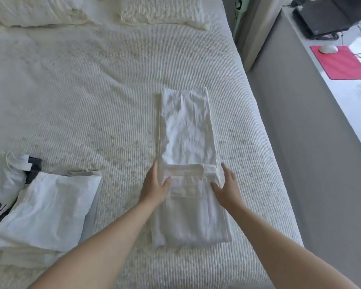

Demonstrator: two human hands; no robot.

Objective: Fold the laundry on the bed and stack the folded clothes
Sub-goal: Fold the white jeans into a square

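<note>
Head view: on a white ribbed bed (92,105), left hand (154,187) and right hand (226,188) rest with relaxed, released grip on either edge of long folded white trousers (188,130), beside a stack of folded clothes (44,207) bearing unreadable black lettering, pillows (50,11) beyond.
</note>
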